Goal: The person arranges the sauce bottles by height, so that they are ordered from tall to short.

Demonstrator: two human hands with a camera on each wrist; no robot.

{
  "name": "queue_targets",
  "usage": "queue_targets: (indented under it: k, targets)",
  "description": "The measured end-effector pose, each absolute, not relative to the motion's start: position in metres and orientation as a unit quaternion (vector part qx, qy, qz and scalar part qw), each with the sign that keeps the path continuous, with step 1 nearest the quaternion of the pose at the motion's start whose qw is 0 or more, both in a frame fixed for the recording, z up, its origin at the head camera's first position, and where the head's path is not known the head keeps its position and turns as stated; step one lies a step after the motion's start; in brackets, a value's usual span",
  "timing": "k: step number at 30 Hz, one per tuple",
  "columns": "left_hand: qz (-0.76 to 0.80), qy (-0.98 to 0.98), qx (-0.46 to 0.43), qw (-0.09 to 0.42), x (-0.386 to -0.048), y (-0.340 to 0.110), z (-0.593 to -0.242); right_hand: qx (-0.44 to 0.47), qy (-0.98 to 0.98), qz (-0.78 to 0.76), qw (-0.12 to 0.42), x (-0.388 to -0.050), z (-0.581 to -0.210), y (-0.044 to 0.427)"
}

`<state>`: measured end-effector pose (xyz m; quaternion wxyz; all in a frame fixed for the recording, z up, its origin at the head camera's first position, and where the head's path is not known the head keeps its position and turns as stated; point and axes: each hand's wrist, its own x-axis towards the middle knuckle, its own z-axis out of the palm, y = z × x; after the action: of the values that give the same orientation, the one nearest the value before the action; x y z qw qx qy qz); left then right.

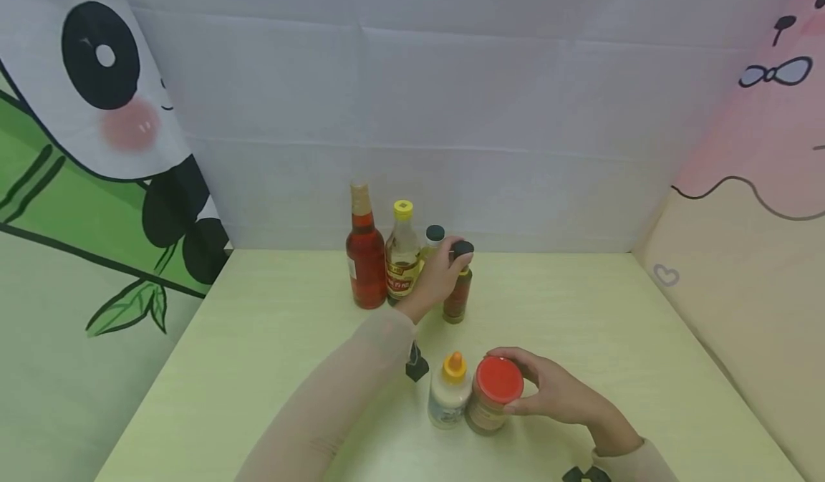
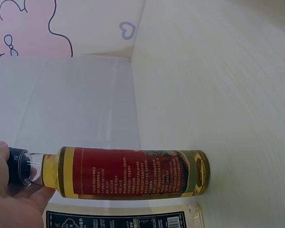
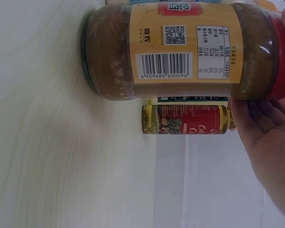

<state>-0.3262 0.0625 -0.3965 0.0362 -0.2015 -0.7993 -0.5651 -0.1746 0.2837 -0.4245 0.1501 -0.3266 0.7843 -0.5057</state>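
Observation:
My left hand holds a small olive oil bottle by its black cap and neck, at the right end of a row of bottles. In the left wrist view this bottle has a red label and stands parallel to the dark-labelled bottle beside it. Nearer the front, my right hand grips a jar of brown paste around its red lid. A yellow label with a barcode covers the jar in the right wrist view. Beside the jar is a pale squeeze bottle with an orange tip.
At the back of the table stand a tall red bottle, a yellow-capped bottle and a dark-capped bottle partly hidden by my left hand. A white cloth hangs behind them, with printed cloth on both sides.

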Motion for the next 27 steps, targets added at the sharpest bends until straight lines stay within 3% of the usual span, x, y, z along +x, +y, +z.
queue_targets:
  k: [22,27]
  targets:
    - [-0.509,-0.838,-0.184,0.07,-0.336,0.07,-0.401,-0.328,0.789,-0.5,0.143,-0.177,-0.428,0.281]
    - [-0.507,-0.844,-0.166,0.059,-0.333,0.073,-0.396,-0.321,0.792,-0.498,0.145,-0.176,-0.428,0.281]
